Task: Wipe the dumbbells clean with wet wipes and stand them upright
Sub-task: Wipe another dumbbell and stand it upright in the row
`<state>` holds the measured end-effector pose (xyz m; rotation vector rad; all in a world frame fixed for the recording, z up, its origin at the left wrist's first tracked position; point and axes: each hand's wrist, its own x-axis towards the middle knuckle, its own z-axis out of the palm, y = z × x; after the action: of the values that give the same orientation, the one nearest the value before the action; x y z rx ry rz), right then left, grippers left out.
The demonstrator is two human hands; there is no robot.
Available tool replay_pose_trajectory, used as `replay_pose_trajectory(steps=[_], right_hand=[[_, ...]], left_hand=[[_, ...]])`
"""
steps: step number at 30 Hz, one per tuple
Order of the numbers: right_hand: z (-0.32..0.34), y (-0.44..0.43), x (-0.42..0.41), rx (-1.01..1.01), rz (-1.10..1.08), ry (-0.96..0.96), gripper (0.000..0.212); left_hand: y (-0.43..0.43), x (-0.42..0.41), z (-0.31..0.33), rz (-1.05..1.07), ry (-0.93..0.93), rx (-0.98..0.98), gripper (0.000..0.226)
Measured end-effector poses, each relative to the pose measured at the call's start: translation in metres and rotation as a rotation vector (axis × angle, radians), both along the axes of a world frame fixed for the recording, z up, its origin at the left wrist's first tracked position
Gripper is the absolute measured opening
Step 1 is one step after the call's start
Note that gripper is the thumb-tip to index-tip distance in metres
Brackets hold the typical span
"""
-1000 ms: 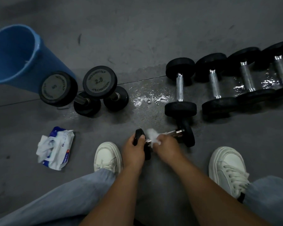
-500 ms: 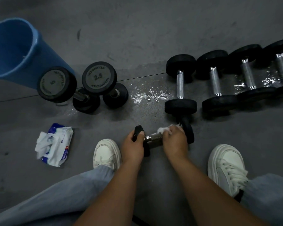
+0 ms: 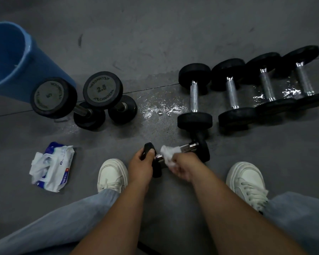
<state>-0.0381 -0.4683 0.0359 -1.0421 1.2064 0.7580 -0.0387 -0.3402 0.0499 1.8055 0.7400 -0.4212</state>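
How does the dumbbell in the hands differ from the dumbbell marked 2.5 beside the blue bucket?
The held dumbbell lies sideways; the 2.5 dumbbell stands on end. The left hand grips the held dumbbell and the right hand presses a wet wipe on its handle; no hand touches the 2.5 dumbbell. Both have black heads.

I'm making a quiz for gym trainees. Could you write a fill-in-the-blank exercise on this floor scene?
1. The left hand grips one black end of the small chrome-handled dumbbell; the right hand holds a crumpled white ____ on its handle.
2. Beside the blue plastic bucket, ____ upright black rubber dumbbells stand.
3. One's grey top disc reads ____.
4. At right, ____ lying black dumbbells form a row.
Missing: wipe; two; 2.5; four.
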Motion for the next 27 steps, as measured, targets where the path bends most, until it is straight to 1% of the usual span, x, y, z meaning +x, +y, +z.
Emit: replay_pose_trajectory(steps=[1,2,3,4,5,6,7,8,9,10,12,13,14,15,16,17,18,19,20,21,23,24,25,26,27], right_hand=[[0.001,-0.004,-0.004,-0.035,0.195,0.021,0.017],[0.001,-0.005,-0.008,-0.074,0.282,0.014,0.022],[0.001,-0.004,-0.01,-0.125,0.256,-0.026,0.029],[0.001,0.0,-0.011,-0.153,0.144,-0.078,0.031],[0.002,0.006,-0.012,-0.127,-0.018,-0.11,0.023],[0.004,0.015,-0.011,-0.056,-0.127,-0.124,0.011],[0.008,0.022,-0.012,0.012,-0.16,-0.127,0.012],[0.011,0.025,-0.013,0.037,-0.081,-0.129,0.017],[0.012,0.025,-0.015,0.013,0.028,-0.149,0.018],[0.012,0.02,-0.015,-0.1,0.139,-0.204,0.017],[0.01,0.003,-0.015,-0.526,0.298,-0.342,0.017],[0.013,-0.005,-0.014,-0.72,0.31,-0.403,0.016],[0.017,-0.009,-0.013,-0.836,0.292,-0.457,0.014],[0.017,-0.008,-0.014,-0.882,0.29,-0.501,0.01],[0.016,-0.003,-0.014,-0.88,0.346,-0.533,0.009],[0.011,0.005,-0.015,-0.849,0.454,-0.574,0.012],[0.005,0.012,-0.016,-0.766,0.589,-0.604,0.011],[-0.001,0.017,-0.018,-0.667,0.677,-0.627,0.007],[-0.002,0.018,-0.018,-0.603,0.699,-0.624,0.009],[-0.006,0.016,-0.018,-0.601,0.654,-0.621,0.012],[-0.008,0.009,-0.018,-0.73,0.421,-0.555,0.008],[-0.004,0.01,-0.017,-0.767,0.401,-0.557,0.004],[-0.005,0.011,-0.017,-0.75,0.459,-0.61,0.007],[-0.003,0.014,-0.016,-0.675,0.563,-0.651,0.006],[-0.003,0.014,-0.014,-0.6,0.619,-0.672,0.006]], left_hand=[[0.0,-0.001,0.0,-0.002,-0.001,-0.009,0.031],[0.001,-0.002,-0.001,-0.005,0.0,-0.014,0.032],[0.001,-0.003,-0.001,-0.009,-0.004,-0.01,0.033],[0.001,-0.004,-0.001,-0.015,-0.004,-0.003,0.033],[0.001,-0.005,-0.001,-0.017,-0.003,0.002,0.033],[0.001,-0.005,-0.001,-0.019,0.0,0.004,0.033],[0.001,-0.004,-0.001,-0.02,0.001,0.006,0.034],[0.001,-0.003,-0.001,-0.023,0.004,0.011,0.034],[0.001,-0.002,0.0,-0.022,0.001,0.011,0.034],[0.001,-0.002,-0.001,-0.018,0.0,0.002,0.033],[0.001,-0.002,-0.001,-0.001,0.006,-0.027,0.025],[0.001,-0.003,0.0,0.002,0.006,-0.039,0.022],[0.0,-0.004,-0.001,0.004,0.005,-0.047,0.023],[0.0,-0.005,-0.001,0.005,0.005,-0.049,0.025],[0.0,-0.005,-0.002,0.004,0.007,-0.043,0.025],[0.0,-0.004,-0.001,0.004,0.005,-0.032,0.025],[0.0,-0.004,-0.001,0.002,0.002,-0.022,0.027],[0.001,-0.004,-0.002,-0.004,0.001,-0.017,0.028],[0.001,-0.004,-0.002,-0.012,0.005,-0.016,0.03],[0.001,-0.005,-0.002,-0.012,0.009,-0.015,0.032],[0.001,-0.006,-0.001,-0.004,0.008,-0.019,0.033],[0.001,-0.006,-0.001,0.005,0.007,-0.019,0.034],[0.0,-0.006,-0.001,0.014,0.005,-0.018,0.034],[0.0,-0.005,0.0,0.021,0.003,-0.017,0.035],[0.0,-0.004,0.001,0.024,0.0,-0.021,0.035]])
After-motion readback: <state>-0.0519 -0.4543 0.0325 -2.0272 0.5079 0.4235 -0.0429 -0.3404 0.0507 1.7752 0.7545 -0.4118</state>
